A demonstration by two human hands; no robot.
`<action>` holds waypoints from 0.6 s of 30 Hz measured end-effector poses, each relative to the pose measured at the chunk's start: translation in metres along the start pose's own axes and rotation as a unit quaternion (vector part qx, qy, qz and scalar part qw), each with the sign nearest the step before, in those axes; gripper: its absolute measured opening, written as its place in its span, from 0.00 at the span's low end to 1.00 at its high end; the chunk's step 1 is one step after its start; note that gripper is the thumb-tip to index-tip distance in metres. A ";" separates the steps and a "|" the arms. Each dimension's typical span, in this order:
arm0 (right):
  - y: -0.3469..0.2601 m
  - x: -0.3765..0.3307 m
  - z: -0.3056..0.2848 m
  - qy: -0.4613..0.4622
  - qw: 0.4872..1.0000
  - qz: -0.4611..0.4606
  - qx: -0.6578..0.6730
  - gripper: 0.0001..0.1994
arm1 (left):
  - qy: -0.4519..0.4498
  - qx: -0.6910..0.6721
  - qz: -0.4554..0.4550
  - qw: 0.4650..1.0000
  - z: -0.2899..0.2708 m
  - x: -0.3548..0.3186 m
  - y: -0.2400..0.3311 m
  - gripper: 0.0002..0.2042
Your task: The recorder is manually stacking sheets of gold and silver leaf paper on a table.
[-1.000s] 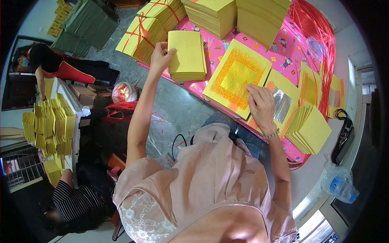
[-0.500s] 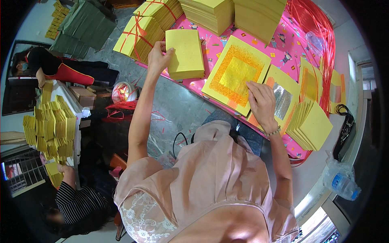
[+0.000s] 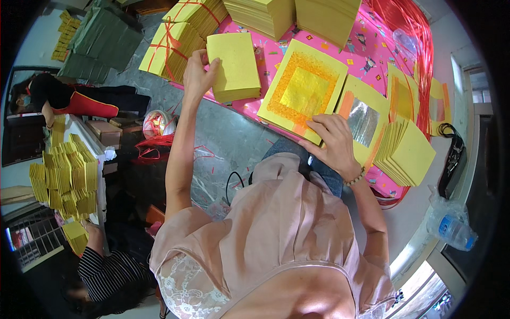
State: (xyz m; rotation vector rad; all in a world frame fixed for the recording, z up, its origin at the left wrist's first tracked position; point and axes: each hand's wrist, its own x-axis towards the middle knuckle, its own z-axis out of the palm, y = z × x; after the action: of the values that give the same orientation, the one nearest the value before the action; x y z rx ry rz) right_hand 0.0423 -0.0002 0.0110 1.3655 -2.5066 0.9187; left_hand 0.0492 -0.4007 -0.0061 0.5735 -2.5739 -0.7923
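My left hand (image 3: 200, 76) grips the left edge of a stack of plain yellow paper (image 3: 232, 65), thumb by its top and fingers curled at its side. To the right lies another yellow paper stack (image 3: 271, 109); its top sheet bears an orange speckled border round a gold foil square (image 3: 306, 90). Over this stack's near right corner is my right hand (image 3: 336, 144), fingertips resting on the sheet and thumb spread apart by the near edge. Beside that hand is yellow paper with a silver foil patch (image 3: 363, 126) and orange bands.
A pink patterned cloth (image 3: 332, 59) covers the table. Tied bundles (image 3: 175, 50) and tall paper stacks (image 3: 260, 18) stand behind. Red plastic strands (image 3: 422, 64) hang at right near fanned yellow paper (image 3: 404, 151). Two people work at a side table with yellow bundles (image 3: 66, 170).
My right hand has slid from the sheet's right side toward its near corner, and its thumb has spread away from the fingers. My left hand stays on the plain stack. The view has shifted slightly.
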 end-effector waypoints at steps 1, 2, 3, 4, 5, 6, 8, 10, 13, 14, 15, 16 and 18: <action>0.000 -0.001 0.001 -0.004 1.000 -0.001 -0.001 0.20 | -0.004 -0.002 0.002 1.000 0.000 0.001 0.000 0.28; 0.000 -0.002 0.001 -0.007 1.000 -0.001 -0.002 0.20 | 0.006 0.002 0.010 1.000 0.000 0.001 0.000 0.29; 0.001 -0.003 0.002 -0.007 1.000 0.002 -0.004 0.20 | 0.016 0.005 0.018 1.000 0.001 0.002 0.001 0.30; 0.001 -0.004 0.003 -0.006 1.000 0.000 -0.008 0.20 | 0.000 0.012 0.001 1.000 -0.003 0.002 0.008 0.30; 0.002 -0.006 0.003 -0.005 1.000 -0.002 -0.013 0.21 | -0.003 0.011 0.003 1.000 -0.004 0.001 0.012 0.30; 0.003 -0.006 0.004 -0.005 1.000 0.002 -0.014 0.21 | 0.002 -0.005 0.003 1.000 -0.004 0.001 0.016 0.30; 0.003 -0.007 0.005 -0.003 1.000 -0.001 -0.019 0.18 | 0.007 -0.021 0.001 1.000 -0.005 -0.002 0.016 0.30; 0.000 -0.007 0.005 0.008 1.000 0.000 -0.007 0.16 | 0.055 -0.005 0.059 0.997 -0.009 -0.002 0.020 0.28; -0.001 -0.008 0.004 0.016 1.000 0.012 0.018 0.11 | 0.090 0.029 0.099 0.991 -0.019 -0.007 0.044 0.25; -0.001 -0.007 0.005 0.013 0.999 0.020 0.033 0.08 | 0.113 -0.004 0.145 0.983 -0.020 -0.010 0.055 0.21; -0.001 -0.006 0.006 0.013 0.999 0.022 0.032 0.08 | 0.110 -0.006 0.146 0.983 -0.021 -0.013 0.063 0.21; -0.001 -0.005 0.008 0.015 0.996 0.050 0.068 0.07 | 0.050 -0.048 0.168 0.983 -0.022 -0.018 0.070 0.19; 0.001 -0.004 0.009 0.017 0.991 0.084 0.103 0.06 | -0.073 -0.124 0.218 0.965 -0.023 -0.028 0.095 0.14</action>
State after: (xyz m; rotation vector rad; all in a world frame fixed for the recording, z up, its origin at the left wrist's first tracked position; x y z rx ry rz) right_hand 0.0449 -0.0023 0.0014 1.1903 -2.5931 1.2534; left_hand 0.0578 -0.3253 0.0618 -0.1316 -2.5335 -0.9998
